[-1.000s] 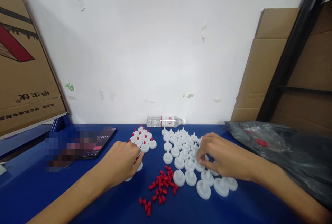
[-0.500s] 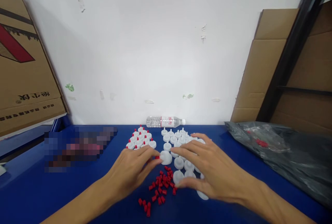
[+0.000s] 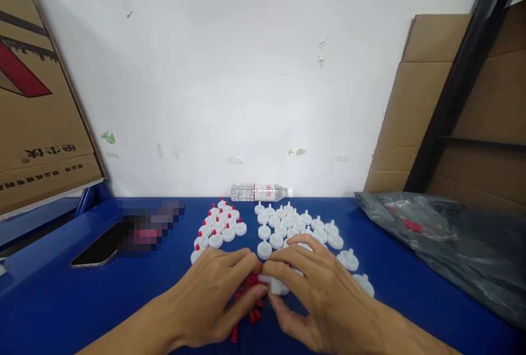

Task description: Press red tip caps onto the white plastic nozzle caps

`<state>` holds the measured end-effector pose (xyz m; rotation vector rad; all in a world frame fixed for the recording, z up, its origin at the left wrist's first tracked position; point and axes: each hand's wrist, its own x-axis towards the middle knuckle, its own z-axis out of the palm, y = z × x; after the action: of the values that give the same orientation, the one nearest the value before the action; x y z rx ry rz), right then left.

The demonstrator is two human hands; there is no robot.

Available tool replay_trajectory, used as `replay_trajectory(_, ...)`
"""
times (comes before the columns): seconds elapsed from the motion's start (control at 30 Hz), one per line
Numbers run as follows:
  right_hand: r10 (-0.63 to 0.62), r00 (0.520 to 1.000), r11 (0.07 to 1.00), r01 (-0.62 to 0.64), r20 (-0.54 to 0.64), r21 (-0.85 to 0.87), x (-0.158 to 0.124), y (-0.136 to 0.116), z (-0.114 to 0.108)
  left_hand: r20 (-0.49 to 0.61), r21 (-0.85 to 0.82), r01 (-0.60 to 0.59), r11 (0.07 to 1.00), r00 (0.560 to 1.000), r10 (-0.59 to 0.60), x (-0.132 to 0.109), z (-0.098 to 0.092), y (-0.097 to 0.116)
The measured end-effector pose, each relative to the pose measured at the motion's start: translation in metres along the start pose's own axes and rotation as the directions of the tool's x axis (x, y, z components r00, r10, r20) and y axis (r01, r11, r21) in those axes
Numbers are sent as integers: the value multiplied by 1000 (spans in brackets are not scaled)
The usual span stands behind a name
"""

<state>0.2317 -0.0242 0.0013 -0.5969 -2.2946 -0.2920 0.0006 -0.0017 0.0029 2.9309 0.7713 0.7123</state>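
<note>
My left hand (image 3: 219, 292) is closed, thumb and fingers pinching a small red cap (image 3: 253, 278). Lying on its side, a white nozzle lid (image 3: 276, 286) is held in the fingers of my right hand (image 3: 329, 286). Its spout points left and meets the red cap; how far the cap covers the tip is hidden. Loose red caps (image 3: 255, 315) lie under my left fingers. White lids with bare spouts (image 3: 264, 248) stand in a group beyond and around my right hand. Left of them stand white lids with red tips (image 3: 216, 239).
A clear plastic bottle (image 3: 242, 192) lies against the wall at the back of the blue table (image 3: 143, 295). To the left is a phone (image 3: 96, 248), partly blurred out. Dark plastic sheeting (image 3: 472, 245) covers the right side, with a clear bag of red pieces (image 3: 412, 225) on it.
Both hands have come together and moved nearer to me, over the loose red caps. My right hand has taken hold of a white nozzle lid; the red cap now meets its spout.
</note>
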Motion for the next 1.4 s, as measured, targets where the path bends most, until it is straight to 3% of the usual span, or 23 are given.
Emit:
replay_trajectory(0.23,-65,997,989,60,-32,-133,-2,13,-10,-46,-324,144,935,985,-168,5,-3,1)
replay_trajectory(0.3,-60,995,981,45,-74,-187,-2,24,-18,-57,-325,192,926,973,-222,6,-5,-2)
replay_trajectory(0.5,134,988,962,-148,-76,-228,-3,50,-34,22,-220,273,937,961,-275,10,2,-4)
replay_trajectory(0.63,156,987,962,-163,-49,-219,-4,52,-33,100,-184,232,955,971,-217,8,11,-4)
replay_trajectory(0.73,169,985,964,-169,-16,-207,-5,53,-34,70,-117,219,969,975,-212,6,12,-7)
replay_trajectory(0.83,205,978,958,-193,35,-213,-5,57,-38,20,121,207,971,977,-211,7,3,-12)
replay_trajectory(0.9,231,971,949,-211,60,-234,-6,61,-41,44,355,211,911,969,-242,8,-6,-16)
replay_trajectory(0.97,249,966,939,-221,77,-262,-6,64,-45,86,525,255,812,933,-348,8,-17,-20)
replay_trajectory(1.07,279,953,930,-239,116,-280,-6,67,-50,126,678,342,650,818,-562,5,-29,-26)
replay_trajectory(1.13,297,944,927,-249,142,-280,-6,70,-52,167,721,343,602,758,-631,0,-30,-29)
replay_trajectory(1.2,316,936,922,-264,157,-284,-7,72,-52,207,717,330,614,741,-639,-3,-28,-30)
replay_trajectory(1.4,357,917,903,-291,178,-315,-8,75,-49,210,648,375,663,749,-628,2,-15,-29)
